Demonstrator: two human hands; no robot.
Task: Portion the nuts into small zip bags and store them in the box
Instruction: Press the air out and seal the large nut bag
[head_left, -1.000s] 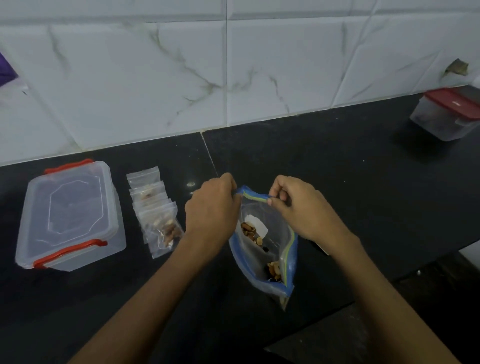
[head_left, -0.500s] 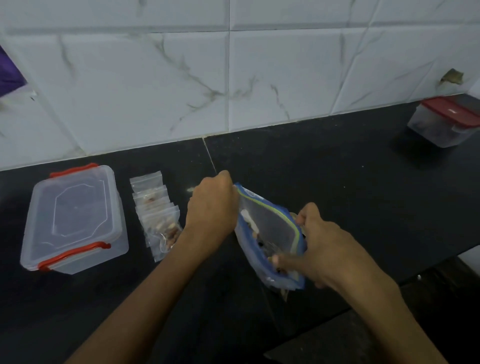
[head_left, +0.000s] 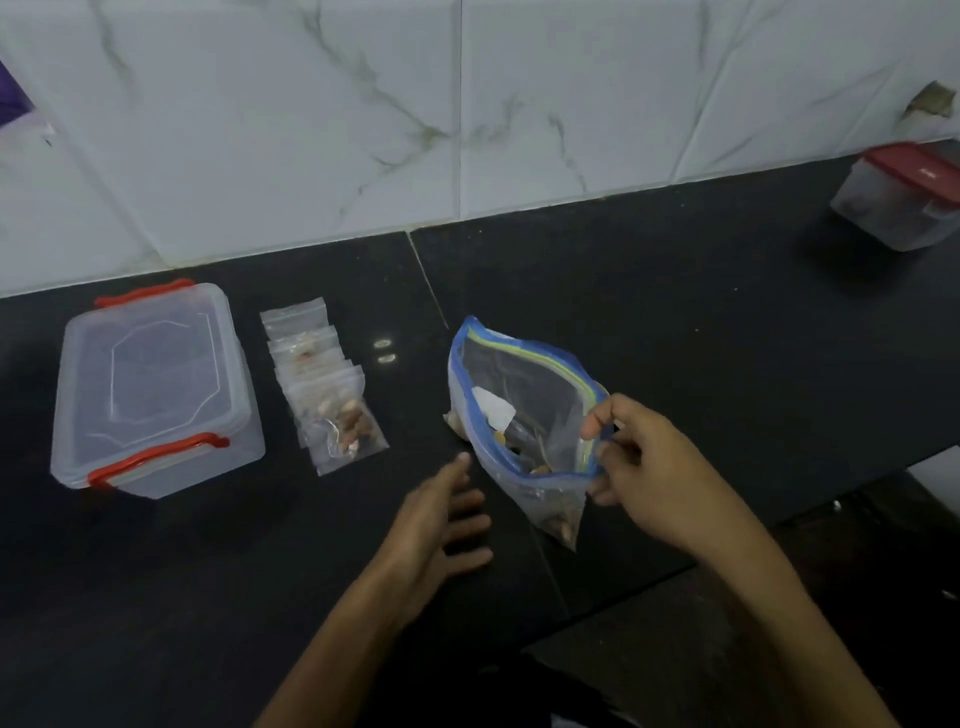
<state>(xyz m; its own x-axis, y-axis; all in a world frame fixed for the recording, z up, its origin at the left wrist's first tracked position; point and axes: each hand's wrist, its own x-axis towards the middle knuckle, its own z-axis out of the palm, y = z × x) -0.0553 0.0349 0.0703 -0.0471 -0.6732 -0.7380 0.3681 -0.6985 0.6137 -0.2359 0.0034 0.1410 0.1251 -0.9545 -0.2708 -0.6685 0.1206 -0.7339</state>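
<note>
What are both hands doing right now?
Left hand: open, fingers spread, holding nothing.
Right hand: pinching the rim of the large clear blue-edged zip bag.

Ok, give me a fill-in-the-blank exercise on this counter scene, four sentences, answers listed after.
1. The right hand pinches the rim of the large zip bag, whose mouth is ____.
2. The left hand has straight fingers and holds ____.
3. The clear box has clips coloured ____.
4. The small zip bags lie between the clear box and the ____ zip bag.

Answers: open; nothing; red; large
</note>
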